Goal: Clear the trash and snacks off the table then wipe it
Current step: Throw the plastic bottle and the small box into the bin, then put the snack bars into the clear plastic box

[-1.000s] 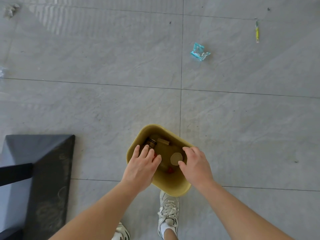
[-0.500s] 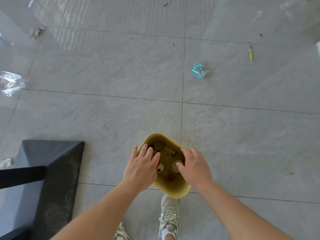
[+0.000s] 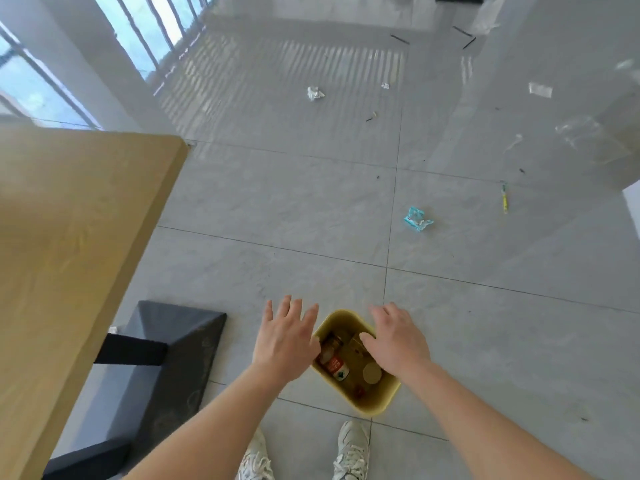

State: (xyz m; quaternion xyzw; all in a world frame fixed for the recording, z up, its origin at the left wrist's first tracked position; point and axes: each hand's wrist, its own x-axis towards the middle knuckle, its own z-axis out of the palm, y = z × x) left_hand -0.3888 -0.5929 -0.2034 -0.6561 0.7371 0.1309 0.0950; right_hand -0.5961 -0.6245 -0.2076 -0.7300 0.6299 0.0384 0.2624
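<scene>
A yellow trash bin point(image 3: 379, 401) stands on the grey tile floor in front of my feet. Inside it lie a small bottle with a red label point(image 3: 335, 364), a round tan lid point(image 3: 372, 373) and other scraps. My left hand point(image 3: 284, 337) hovers over the bin's left rim, fingers spread, holding nothing. My right hand point(image 3: 398, 337) hovers over the bin's far right side, also spread and empty. The wooden table point(image 3: 69, 244) fills the left side; the part in view is bare.
The table's black base point(image 3: 173, 355) sits just left of the bin. Litter lies on the floor: a teal wrapper point(image 3: 417, 220), a yellow stick point(image 3: 505, 199), a crumpled white tissue point(image 3: 314, 93), clear plastic point(image 3: 575, 131) at right. Windows stand at the far left.
My head has tilted up, so the table top and far floor come into view. Both hands have lifted off the bin's rim and spread open above it.
</scene>
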